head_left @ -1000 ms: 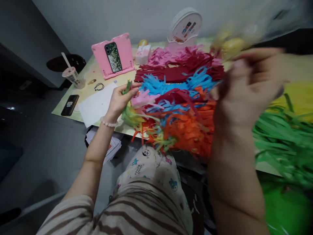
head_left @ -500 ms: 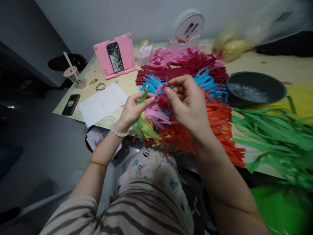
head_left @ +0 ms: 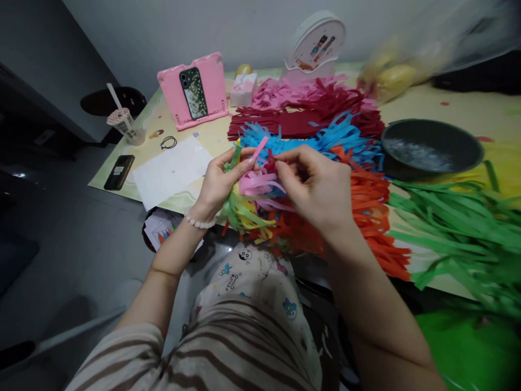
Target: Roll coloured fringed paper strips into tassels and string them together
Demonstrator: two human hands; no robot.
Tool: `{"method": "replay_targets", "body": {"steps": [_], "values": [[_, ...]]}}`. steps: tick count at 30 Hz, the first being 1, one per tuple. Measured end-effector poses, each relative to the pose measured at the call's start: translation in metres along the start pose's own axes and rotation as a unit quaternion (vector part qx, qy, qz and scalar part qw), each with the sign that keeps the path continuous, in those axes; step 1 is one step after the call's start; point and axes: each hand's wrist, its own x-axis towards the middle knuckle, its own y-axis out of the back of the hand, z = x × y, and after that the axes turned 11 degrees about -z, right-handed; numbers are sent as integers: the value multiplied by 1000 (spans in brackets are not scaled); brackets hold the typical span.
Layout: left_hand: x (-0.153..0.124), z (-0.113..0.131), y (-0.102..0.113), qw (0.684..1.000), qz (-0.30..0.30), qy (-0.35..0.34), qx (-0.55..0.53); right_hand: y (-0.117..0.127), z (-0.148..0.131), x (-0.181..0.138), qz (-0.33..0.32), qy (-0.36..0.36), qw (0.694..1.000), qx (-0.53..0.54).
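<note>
My left hand [head_left: 217, 182] is closed around a bundle of coloured paper strips [head_left: 248, 203], green, yellow and pink, held just above the table's near edge. My right hand [head_left: 315, 187] is beside it, fingers pinched on a dark red strip [head_left: 272, 159] at the top of the bundle. A pink strip [head_left: 259, 147] sticks up between the two hands. Piles of fringed paper lie behind and under the hands: orange [head_left: 366, 206], blue [head_left: 325, 138], dark red [head_left: 309, 111], pink [head_left: 280, 92].
A dark bowl [head_left: 427, 149] sits at the right, green paper strips [head_left: 459, 222] in front of it. At the left lie a white sheet [head_left: 171, 171], a black phone [head_left: 118, 171], a cup with a straw [head_left: 122, 122] and a pink stand holding a phone [head_left: 197, 89].
My right hand came down from high at the right, uncovering the bowl, and joined the left hand at the bundle. It now pinches a strip there. The left hand shifted slightly right.
</note>
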Motion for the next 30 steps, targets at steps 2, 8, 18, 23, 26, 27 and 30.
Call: {"method": "replay_targets", "body": {"steps": [2, 8, 18, 23, 26, 27, 30], "values": [[0, -1, 1, 1000, -2, -3, 0, 1, 0, -1, 0, 2, 1000, 6], [0, 2, 3, 997, 3, -17, 74, 2, 0, 0, -1, 0, 1000, 30], [3, -2, 2, 978, 3, -53, 200, -12, 26, 1, -67, -47, 973, 215], [3, -2, 0, 978, -15, -43, 202, -13, 21, 0, -71, -47, 970, 227], [2, -1, -4, 977, -57, -45, 199, -8, 17, 3, -41, -59, 965, 254], [2, 0, -4, 977, -65, -48, 199, -6, 17, 5, -52, -68, 956, 280], [1, -3, -4, 972, -71, -54, 217, -1, 19, 10, -124, -99, 927, 339]]}}
